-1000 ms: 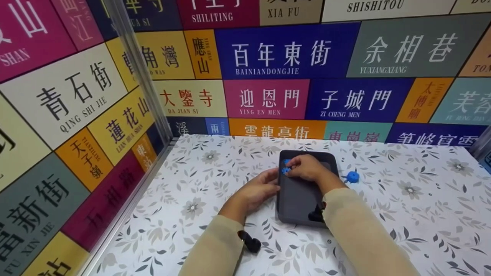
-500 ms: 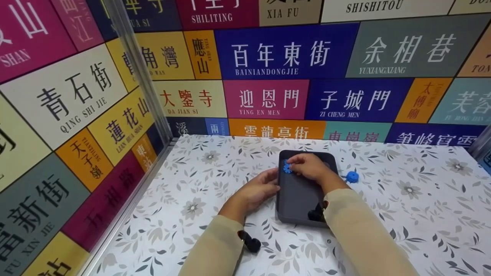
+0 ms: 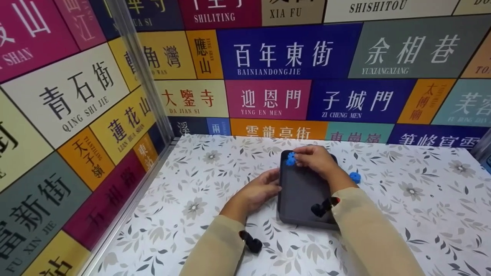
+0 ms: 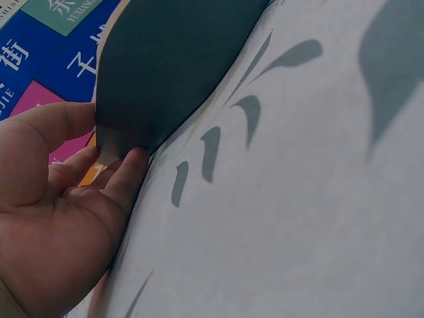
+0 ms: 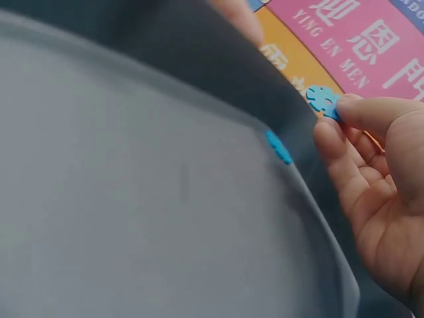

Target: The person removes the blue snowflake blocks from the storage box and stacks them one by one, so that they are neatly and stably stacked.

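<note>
A dark grey tray (image 3: 307,191) stands on the table, with a blue snowflake disc (image 5: 278,147) leaning in its corner. Above the tray's far left corner my right hand (image 3: 316,159) pinches a second blue notched disc (image 5: 322,101) between thumb and fingertips. My left hand (image 3: 261,191) rests against the outside of the tray's left wall, its fingertips touching it. In the left wrist view the tray wall (image 4: 172,66) hides part of these fingers. To the right of the tray lies a blue piece (image 3: 355,177), partly hidden by my right forearm in the head view.
The table (image 3: 402,226) has a white cover printed with grey leaves and flowers. Panels with street names (image 3: 287,53) rise behind it and on the left. A metal corner post (image 3: 147,80) joins the panels. A small black camera sits on each wrist.
My right hand has lifted and moved slightly away toward the tray's far edge with the blue disc. My left hand has stayed at the tray's side.
</note>
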Demonstrator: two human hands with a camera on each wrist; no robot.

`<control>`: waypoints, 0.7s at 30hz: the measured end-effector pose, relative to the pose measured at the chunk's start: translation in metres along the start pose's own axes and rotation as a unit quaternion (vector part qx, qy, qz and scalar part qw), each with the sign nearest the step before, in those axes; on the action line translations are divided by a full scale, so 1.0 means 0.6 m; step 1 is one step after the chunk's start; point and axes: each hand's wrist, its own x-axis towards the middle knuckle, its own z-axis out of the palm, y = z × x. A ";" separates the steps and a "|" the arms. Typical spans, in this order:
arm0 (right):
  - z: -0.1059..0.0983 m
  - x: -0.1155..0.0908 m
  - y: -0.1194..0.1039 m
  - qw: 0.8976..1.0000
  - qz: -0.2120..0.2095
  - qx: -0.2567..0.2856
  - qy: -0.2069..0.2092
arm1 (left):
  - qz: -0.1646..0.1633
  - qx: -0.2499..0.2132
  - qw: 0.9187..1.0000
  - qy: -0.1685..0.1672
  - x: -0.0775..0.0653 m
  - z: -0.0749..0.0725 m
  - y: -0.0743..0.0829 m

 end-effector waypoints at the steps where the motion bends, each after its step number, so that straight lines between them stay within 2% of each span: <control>1: -0.002 -0.001 -0.005 1.000 0.000 0.006 0.003 | 0.001 -0.001 1.000 0.001 0.001 0.000 0.000; 6: -0.010 -0.015 -0.040 0.999 0.002 0.030 0.029 | -0.003 -0.002 1.000 0.010 0.000 0.000 0.001; 12: -0.025 -0.064 -0.082 0.994 -0.022 0.094 0.060 | 0.000 0.000 1.000 0.004 -0.001 -0.001 0.000; 15: -0.033 -0.087 -0.085 0.991 -0.030 0.107 0.069 | 0.001 -0.001 1.000 0.001 -0.001 -0.003 -0.001; 21: -0.044 -0.111 -0.065 0.989 -0.027 0.104 0.098 | -0.001 -0.005 1.000 0.004 0.001 -0.003 -0.002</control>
